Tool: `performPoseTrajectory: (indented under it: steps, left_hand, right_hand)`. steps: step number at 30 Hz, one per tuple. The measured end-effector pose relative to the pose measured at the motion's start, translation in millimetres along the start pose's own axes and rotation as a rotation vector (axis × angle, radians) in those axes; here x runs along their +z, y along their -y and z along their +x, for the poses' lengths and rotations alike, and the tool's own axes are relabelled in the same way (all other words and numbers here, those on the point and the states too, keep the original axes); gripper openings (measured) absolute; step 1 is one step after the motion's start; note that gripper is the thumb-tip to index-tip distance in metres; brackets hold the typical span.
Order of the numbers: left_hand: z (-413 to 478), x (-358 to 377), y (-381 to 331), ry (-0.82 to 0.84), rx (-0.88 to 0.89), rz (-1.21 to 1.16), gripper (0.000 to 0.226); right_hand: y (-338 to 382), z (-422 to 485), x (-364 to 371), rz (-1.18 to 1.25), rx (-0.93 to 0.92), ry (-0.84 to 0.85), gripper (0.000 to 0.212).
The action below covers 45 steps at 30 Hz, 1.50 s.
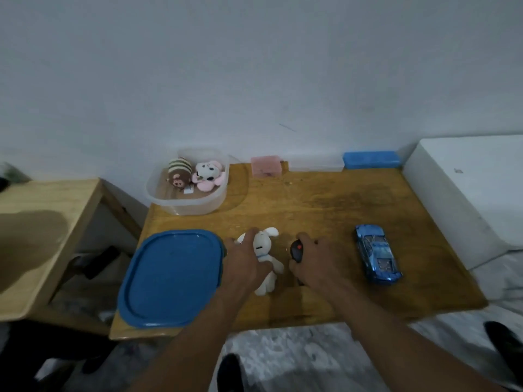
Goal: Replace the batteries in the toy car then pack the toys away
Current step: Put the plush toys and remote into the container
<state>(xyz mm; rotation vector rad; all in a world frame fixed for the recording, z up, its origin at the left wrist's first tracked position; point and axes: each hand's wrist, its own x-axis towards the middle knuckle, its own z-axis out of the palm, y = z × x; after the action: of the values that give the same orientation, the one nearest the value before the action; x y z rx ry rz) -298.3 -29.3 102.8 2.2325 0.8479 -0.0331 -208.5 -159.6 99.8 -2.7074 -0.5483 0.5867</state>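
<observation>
A blue toy car [377,254] lies on the wooden table [325,205] at the right. My right hand [315,263] grips a black remote with a red button [297,250] near the table's middle front. My left hand [244,260] holds a white plush rabbit [264,256] that lies on the table just left of the remote. A clear plastic tub [186,205] stands at the back left with a brown striped plush [179,172] and a pink-and-white plush [208,176] inside. Its blue lid [169,278] lies flat at the front left.
A pink box [266,165], a white box [315,165] and a blue box [372,159] line the wall at the table's back edge. A white block [467,193] borders the right side. A lighter wooden table [42,236] stands to the left. Dark shoes are on the floor below.
</observation>
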Motion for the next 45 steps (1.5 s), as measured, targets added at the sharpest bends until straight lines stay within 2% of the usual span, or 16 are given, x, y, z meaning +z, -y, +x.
performPoseTrajectory:
  steps: [6,10,17,22,31,37,41,45]
  left_hand:
    - [32.7,-100.3,2.4,-0.192,0.102,0.001,0.071]
    - [67.4,-162.0,24.6,-0.261,0.079,0.024,0.074]
    - [147.1,-225.1,76.2,-0.213,0.072,0.047,0.069]
    - [202.6,-227.5,105.4,-0.105,0.116,0.025,0.068]
    - [253.0,-202.9,135.6,0.089,0.173,0.022,0.07]
    - [257.1,-197.0,135.8,0.259,0.161,0.243,0.082]
    - [252.1,-196.0,136.1,0.203,0.158,0.259,0.078]
    - [243.4,-198.0,132.9,0.027,0.209,0.222,0.065]
  right_hand:
    - [79.3,29.2,-36.0,0.007,-0.153,-0.156,0.056]
    - [147.7,60.3,-37.8,0.086,-0.287,-0.185,0.053]
    - [241.5,118.1,-18.0,0.118,-0.309,-0.166,0.058]
    - [271.1,155.5,6.9,-0.007,-0.217,-0.191,0.06]
    - [276.2,199.5,50.0,0.029,-0.072,-0.069,0.061]
    - [272.2,204.9,65.6,-0.058,-0.011,0.029,0.054]
    - [272.2,203.8,64.6,-0.078,-0.021,0.032,0.056]
    - [271.4,198.3,57.4,-0.05,-0.034,0.009,0.055]
